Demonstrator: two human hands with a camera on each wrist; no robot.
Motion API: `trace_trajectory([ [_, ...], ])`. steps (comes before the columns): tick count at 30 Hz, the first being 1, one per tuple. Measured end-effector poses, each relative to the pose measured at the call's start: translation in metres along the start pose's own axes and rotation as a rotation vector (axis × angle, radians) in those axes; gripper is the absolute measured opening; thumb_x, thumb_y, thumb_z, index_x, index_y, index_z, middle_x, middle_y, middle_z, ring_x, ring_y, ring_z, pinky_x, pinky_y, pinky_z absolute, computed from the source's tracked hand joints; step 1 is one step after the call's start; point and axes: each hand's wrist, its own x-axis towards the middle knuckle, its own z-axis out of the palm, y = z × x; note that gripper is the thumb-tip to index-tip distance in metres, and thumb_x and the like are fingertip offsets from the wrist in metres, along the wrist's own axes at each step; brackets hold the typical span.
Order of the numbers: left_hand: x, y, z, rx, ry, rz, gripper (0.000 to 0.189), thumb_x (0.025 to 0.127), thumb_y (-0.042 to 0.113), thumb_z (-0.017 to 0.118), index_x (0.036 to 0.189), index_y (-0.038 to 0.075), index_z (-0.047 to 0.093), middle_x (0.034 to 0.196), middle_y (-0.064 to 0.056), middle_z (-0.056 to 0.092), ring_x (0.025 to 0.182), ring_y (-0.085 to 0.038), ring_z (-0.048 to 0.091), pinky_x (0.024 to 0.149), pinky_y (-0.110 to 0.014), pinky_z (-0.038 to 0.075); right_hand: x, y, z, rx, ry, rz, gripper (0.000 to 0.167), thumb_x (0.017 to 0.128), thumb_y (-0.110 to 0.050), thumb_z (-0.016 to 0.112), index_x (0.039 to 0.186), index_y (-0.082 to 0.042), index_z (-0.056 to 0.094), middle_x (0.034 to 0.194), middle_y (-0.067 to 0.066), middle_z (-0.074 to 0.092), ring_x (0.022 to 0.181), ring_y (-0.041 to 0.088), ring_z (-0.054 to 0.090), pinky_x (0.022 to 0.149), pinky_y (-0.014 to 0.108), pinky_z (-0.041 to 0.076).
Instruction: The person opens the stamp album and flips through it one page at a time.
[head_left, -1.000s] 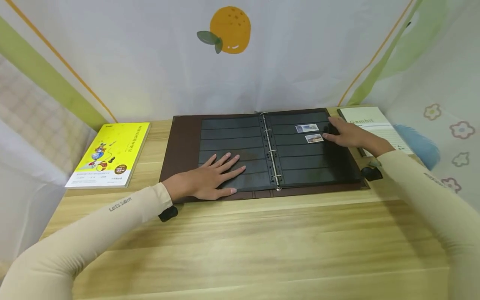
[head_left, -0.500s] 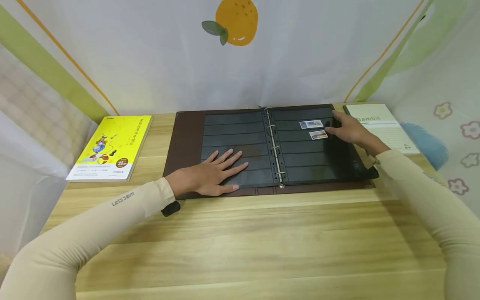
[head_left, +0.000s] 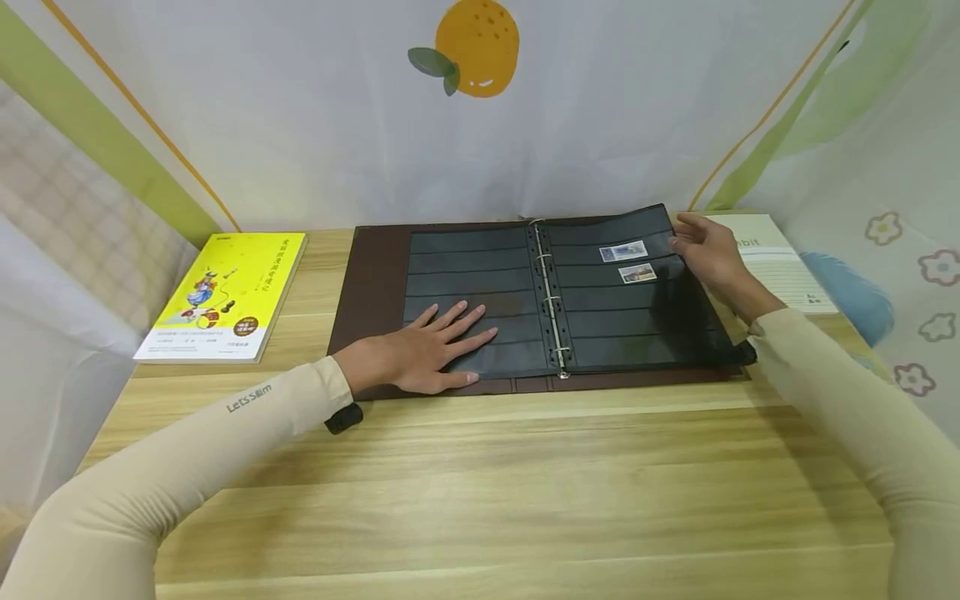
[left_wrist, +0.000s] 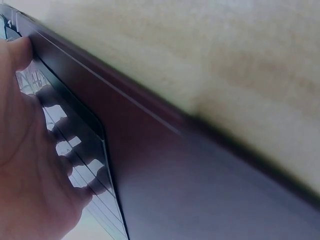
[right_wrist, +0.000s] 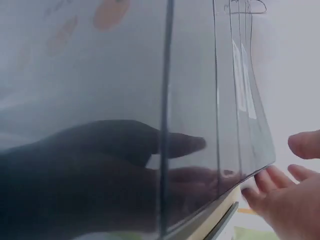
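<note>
A brown ring-binder stamp album (head_left: 375, 275) lies spread on the table. My left hand (head_left: 420, 354) rests with its fingers spread on the left black page (head_left: 465, 258); in the left wrist view, that hand (left_wrist: 35, 150) is mirrored in the glossy sheet. At the upper right, my right hand (head_left: 712, 250) holds up the outer corner of the right black page (head_left: 607, 321). Two postage stamps, the upper stamp (head_left: 624, 251) and the lower stamp (head_left: 637, 273), sit in its strips. In the right wrist view, bent fingers (right_wrist: 272, 185) meet the page edge while the thumb stays apart.
A yellow book (head_left: 225, 292) lies on the left of the wooden table (head_left: 487, 483). A pale notebook (head_left: 787, 267) sits partly behind my right hand. Metal rings (head_left: 553, 300) run down the album's middle. A printed curtain (head_left: 315, 125) hangs behind the table.
My right hand has moved from over the right page to its upper outer edge, and the corner has lifted. The left hand stays on the left page. The head view has shifted slightly.
</note>
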Motion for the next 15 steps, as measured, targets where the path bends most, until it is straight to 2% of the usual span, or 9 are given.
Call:
trace_trajectory([
  [5, -0.001, 0.0, 0.0, 0.004, -0.007, -0.005, 0.071, 0.104, 0.066, 0.023, 0.159, 0.039, -0.012, 0.167, 0.004, -0.028, 0.156, -0.024, -0.022, 0.127, -0.056, -0.006, -0.002, 0.002, -0.003, 0.027, 0.001, 0.0, 0.065, 0.108, -0.024, 0.045, 0.163, -0.009, 0.014, 0.163, 0.025, 0.028, 0.153, 0.044, 0.022, 0.119, 0.057, 0.032],
  [8, -0.001, 0.0, 0.0, 0.005, -0.01, -0.009, 0.071, 0.104, 0.067, 0.023, 0.159, 0.04, -0.012, 0.167, 0.005, -0.028, 0.156, -0.023, -0.022, 0.127, -0.056, -0.007, -0.002, 0.004, -0.01, 0.027, -0.052, 0.033, 0.067, 0.108, -0.027, 0.044, 0.164, -0.009, 0.011, 0.164, 0.026, 0.025, 0.151, 0.044, 0.026, 0.118, 0.056, 0.034],
  [11, -0.001, 0.001, 0.0, 0.001, -0.012, -0.012, 0.071, 0.103, 0.067, 0.024, 0.159, 0.04, -0.012, 0.167, 0.005, -0.028, 0.156, -0.023, -0.023, 0.127, -0.056, -0.007, -0.003, 0.007, -0.021, 0.033, -0.201, 0.077, 0.069, 0.109, -0.027, 0.041, 0.164, -0.01, 0.003, 0.165, 0.029, 0.016, 0.148, 0.045, 0.031, 0.117, 0.053, 0.038],
  [12, 0.0, 0.001, 0.0, 0.0, -0.013, -0.013, 0.071, 0.103, 0.067, 0.024, 0.159, 0.04, -0.012, 0.167, 0.005, -0.028, 0.156, -0.023, -0.023, 0.127, -0.056, -0.007, -0.005, 0.009, -0.026, 0.034, -0.265, 0.09, 0.07, 0.11, -0.029, 0.04, 0.164, -0.011, -0.001, 0.166, 0.029, 0.015, 0.144, 0.037, 0.042, 0.115, 0.047, 0.042],
  [13, 0.0, 0.001, 0.0, -0.002, -0.015, -0.013, 0.071, 0.103, 0.067, 0.024, 0.159, 0.04, -0.012, 0.167, 0.005, -0.028, 0.156, -0.023, -0.023, 0.127, -0.056, -0.007, -0.007, 0.011, -0.031, 0.039, -0.327, 0.098, 0.071, 0.11, -0.03, 0.039, 0.163, -0.011, -0.004, 0.165, 0.027, 0.021, 0.138, 0.03, 0.05, 0.112, 0.042, 0.046],
  [14, 0.0, 0.0, 0.0, -0.005, -0.018, -0.013, 0.072, 0.103, 0.068, 0.024, 0.159, 0.04, -0.012, 0.167, 0.006, -0.028, 0.156, -0.023, -0.023, 0.127, -0.055, -0.007, -0.01, 0.013, -0.036, 0.054, -0.386, 0.1, 0.072, 0.111, -0.03, 0.038, 0.163, -0.01, -0.007, 0.161, 0.024, 0.034, 0.131, 0.023, 0.057, 0.107, 0.038, 0.05],
  [15, 0.001, 0.0, 0.0, -0.006, -0.02, -0.011, 0.072, 0.103, 0.068, 0.023, 0.159, 0.041, -0.012, 0.167, 0.006, -0.028, 0.156, -0.023, -0.023, 0.127, -0.055, -0.007, -0.014, 0.015, -0.04, 0.065, -0.433, 0.103, 0.073, 0.111, -0.029, 0.038, 0.162, -0.009, -0.009, 0.15, 0.019, 0.048, 0.119, 0.015, 0.063, 0.099, 0.032, 0.054],
])
